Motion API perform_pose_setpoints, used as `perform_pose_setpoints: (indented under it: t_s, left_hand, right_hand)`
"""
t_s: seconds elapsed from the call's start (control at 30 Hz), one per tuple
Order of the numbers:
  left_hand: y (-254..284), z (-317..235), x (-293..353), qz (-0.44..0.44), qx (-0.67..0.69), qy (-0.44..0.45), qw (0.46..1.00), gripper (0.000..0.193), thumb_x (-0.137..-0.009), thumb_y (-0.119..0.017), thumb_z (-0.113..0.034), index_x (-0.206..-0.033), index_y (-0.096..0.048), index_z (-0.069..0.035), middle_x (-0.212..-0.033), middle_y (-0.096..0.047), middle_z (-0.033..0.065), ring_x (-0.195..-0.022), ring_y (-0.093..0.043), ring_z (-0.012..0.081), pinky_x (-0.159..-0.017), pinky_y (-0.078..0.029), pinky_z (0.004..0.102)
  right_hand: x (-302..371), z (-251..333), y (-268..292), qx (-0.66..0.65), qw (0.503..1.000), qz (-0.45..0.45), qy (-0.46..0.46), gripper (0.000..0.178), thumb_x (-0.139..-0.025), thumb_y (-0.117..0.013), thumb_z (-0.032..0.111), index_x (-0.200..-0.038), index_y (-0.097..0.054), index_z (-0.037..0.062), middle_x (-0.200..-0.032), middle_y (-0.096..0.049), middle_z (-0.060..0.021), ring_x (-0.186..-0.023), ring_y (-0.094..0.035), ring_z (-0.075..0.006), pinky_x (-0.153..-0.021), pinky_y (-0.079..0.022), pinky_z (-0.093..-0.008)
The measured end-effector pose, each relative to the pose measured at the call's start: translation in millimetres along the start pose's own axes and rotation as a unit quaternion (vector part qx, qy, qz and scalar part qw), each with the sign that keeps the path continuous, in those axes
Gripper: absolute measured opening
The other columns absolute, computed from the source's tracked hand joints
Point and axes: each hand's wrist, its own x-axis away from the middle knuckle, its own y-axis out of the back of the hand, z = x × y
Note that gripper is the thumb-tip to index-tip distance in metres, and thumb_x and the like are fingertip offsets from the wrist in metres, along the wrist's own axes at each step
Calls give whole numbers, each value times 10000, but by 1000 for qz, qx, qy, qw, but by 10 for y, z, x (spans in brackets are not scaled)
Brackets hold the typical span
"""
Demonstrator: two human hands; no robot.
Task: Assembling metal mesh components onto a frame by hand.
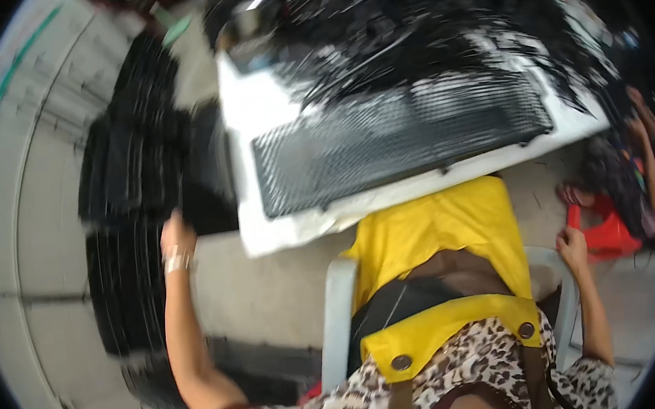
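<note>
My left hand [177, 235] reaches out to the left, its fingers closed at the lower corner of a dark, blurred black panel [211, 208] beside the table. Out to the right, my right hand [573, 247] is closed in a fist. A narrow red piece [573, 216] rises just above it; whether the fist grips it or it belongs to the red stool behind, I cannot tell. In front of me a long black mesh panel [400, 143] lies along the near edge of the white-covered table [268, 237]. Behind it spreads a heap of glossy black strips [405, 26].
Tall stacks of black panels [128, 284] stand at the left by a pale wall [7, 193]. More dark panels [256, 366] lie low at the lower left. A grey chair's armrest [339, 320] flanks my yellow apron [453, 217]. Another person [650, 153] sits right, near a red stool [610, 234].
</note>
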Motion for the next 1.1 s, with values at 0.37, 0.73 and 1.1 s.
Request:
perform_pose_setpoints:
  t_s: [0.37, 0.73, 1.1]
  left_hand:
    - [-463, 327, 1086, 177, -6, 104, 979, 211, -517, -468, -97, -625, -476, 84, -581, -500, 227, -587, -500, 373, -529, -410, 382]
    - [-764, 998, 771, 162, 555, 433, 692, 146, -684, -444, -110, -635, -482, 23, -586, -511, 158, -475, -496, 298, -423, -438, 426]
    - [-541, 749, 1454, 197, 627, 497, 567, 165, -703, -398, -121, -609, -469, -5, -574, -526, 165, -486, -501, 303, -426, -437, 399]
  right_hand:
    - [25, 45, -167, -3, 1000, 9, 6, 113, -604, -480, 131, -627, -510, 25, -635, -524, -171, -661, -517, -326, -604, -413, -403]
    - [-361, 1527, -259, -147, 870, -119, 456, 112, -639, -462, 121, -616, -440, 14, -601, -475, -135, -590, -485, -287, -547, -402, -372]
    - [-23, 3352, -409, -326, 733, 65, 594, 150, -644, -473, 128, -624, -417, -10, -600, -476, -166, -589, -488, -327, -539, -398, -397]
